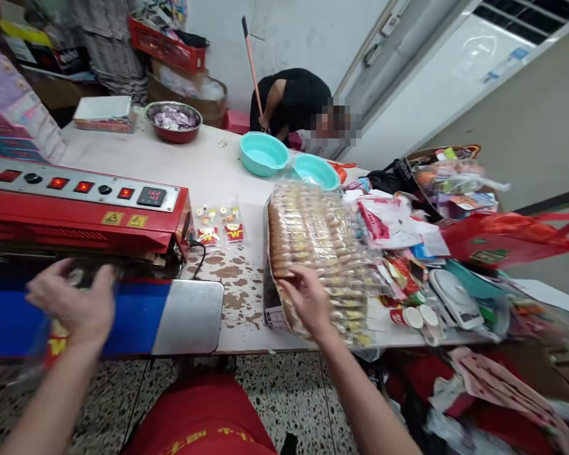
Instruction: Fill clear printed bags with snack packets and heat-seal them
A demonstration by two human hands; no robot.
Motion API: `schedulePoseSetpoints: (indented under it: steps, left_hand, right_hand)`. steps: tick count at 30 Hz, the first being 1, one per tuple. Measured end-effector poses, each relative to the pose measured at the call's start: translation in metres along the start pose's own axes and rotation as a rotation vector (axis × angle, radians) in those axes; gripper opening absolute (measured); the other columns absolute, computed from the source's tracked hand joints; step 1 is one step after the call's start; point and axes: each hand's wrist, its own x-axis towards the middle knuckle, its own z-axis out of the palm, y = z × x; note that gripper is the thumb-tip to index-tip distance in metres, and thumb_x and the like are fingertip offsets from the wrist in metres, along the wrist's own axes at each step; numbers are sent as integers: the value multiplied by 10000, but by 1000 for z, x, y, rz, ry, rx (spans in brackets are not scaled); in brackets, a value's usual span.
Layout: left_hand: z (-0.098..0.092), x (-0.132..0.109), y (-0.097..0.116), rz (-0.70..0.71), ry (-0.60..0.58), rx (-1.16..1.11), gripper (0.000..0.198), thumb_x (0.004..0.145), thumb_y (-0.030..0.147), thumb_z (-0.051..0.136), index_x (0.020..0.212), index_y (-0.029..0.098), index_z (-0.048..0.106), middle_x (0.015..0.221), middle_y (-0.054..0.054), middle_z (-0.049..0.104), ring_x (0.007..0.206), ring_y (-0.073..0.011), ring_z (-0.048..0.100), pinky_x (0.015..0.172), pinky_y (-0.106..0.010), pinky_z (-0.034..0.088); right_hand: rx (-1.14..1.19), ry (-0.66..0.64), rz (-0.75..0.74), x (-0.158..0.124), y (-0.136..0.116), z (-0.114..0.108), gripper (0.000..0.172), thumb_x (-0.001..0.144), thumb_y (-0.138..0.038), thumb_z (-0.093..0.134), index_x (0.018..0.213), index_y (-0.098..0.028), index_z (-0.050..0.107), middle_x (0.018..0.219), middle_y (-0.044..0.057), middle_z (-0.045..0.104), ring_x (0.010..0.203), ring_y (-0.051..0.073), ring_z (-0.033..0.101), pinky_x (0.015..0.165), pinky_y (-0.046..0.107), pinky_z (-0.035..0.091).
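Note:
At the left, my left hand is over the blue belt of a red sealing machine, thumb and fingers around a clear plastic packet with a red and yellow print. The packet is partly blurred and partly behind the hand. My right hand touches the near left part of a box packed with rows of clear-wrapped items; its fingers are curled at the row, and what they pinch is too small to name. Two small printed packets lie between machine and box.
Two turquoise basins and a metal bowl of small packets stand farther back. A person in black bends beyond the table, holding a stick. Bags, cups and a white scale crowd the right side.

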Motion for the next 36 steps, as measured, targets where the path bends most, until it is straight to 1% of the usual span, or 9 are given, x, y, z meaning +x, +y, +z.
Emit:
schedulePoseSetpoints:
  steps: [3, 7, 10, 13, 16, 20, 23, 28, 36]
  left_hand:
    - [45, -87, 76, 570, -463, -143, 376, 810, 203, 628, 1178, 237, 560, 1154, -86, 566, 1109, -262, 512, 968, -434, 419]
    - [123, -174, 170, 1012, -945, -12, 385, 835, 96, 545, 1147, 310, 617, 1318, -76, 490, 1170, -277, 454, 914, -432, 423]
    - [146, -172, 195, 1080, -984, 97, 217, 832, 91, 561, 926, 250, 675, 1344, -67, 491, 1234, -299, 395, 945, -468, 375]
    - [130, -132, 201, 1048, -907, -30, 57, 797, 214, 671, 853, 210, 666, 1372, -97, 466, 1282, -337, 339, 1005, -524, 304]
    - [94, -90, 214, 851, -981, -388, 205, 735, 333, 746, 730, 163, 631, 1331, -120, 500, 1242, -316, 411, 1031, -480, 320]
    - [49, -59, 226, 174, -1152, -890, 204, 759, 328, 705, 835, 160, 619, 955, -74, 675, 867, -173, 618, 822, -323, 473]
    - [33, -47, 209, -241, -1106, -1008, 361, 678, 324, 771, 964, 137, 653, 822, -64, 696, 729, -147, 625, 701, -269, 483]
    - [32, -42, 142, -677, -910, -853, 286, 562, 302, 832, 702, 97, 691, 720, -91, 701, 574, -144, 615, 540, -237, 455]
    - [32, -43, 48, -945, -683, -747, 245, 580, 255, 795, 711, 106, 653, 659, -79, 691, 500, -150, 607, 474, -245, 479]
  right_hand:
    - [-434, -146, -148, 14, 51, -55, 230, 779, -310, 701, 992, -239, 653, 1131, 106, 597, 1068, 286, 526, 898, 471, 462]
    - [-812, -373, -177, 36, 80, -62, 135, 719, -225, 740, 849, -223, 704, 1231, 140, 566, 1147, 353, 476, 914, 491, 436]
    - [-849, -406, -223, 44, 79, -65, 57, 742, -185, 717, 793, -209, 708, 1256, 139, 581, 1212, 365, 455, 962, 516, 413]
    - [-623, -377, -320, 55, 56, -86, 79, 782, -256, 704, 729, -206, 674, 1324, 112, 554, 1272, 335, 440, 1016, 531, 401]
    - [-241, -364, -352, 72, 7, -109, 173, 843, -340, 640, 719, -221, 630, 1302, 66, 588, 1266, 273, 486, 1026, 506, 423]
    - [156, -261, -180, 93, -61, -102, 147, 817, -354, 672, 744, -228, 652, 919, 46, 738, 938, 220, 684, 782, 369, 553]
    - [375, -189, -18, 101, -82, -62, 183, 716, -385, 759, 734, -213, 698, 780, 41, 736, 736, 192, 688, 641, 315, 549]
    - [671, -370, 384, 86, -73, 31, 296, 557, -401, 849, 679, -172, 707, 671, 44, 714, 600, 157, 641, 585, 289, 528]
    - [854, -447, 753, 46, -67, 139, 475, 412, -344, 891, 764, -152, 638, 612, 25, 692, 553, 153, 635, 556, 268, 513]
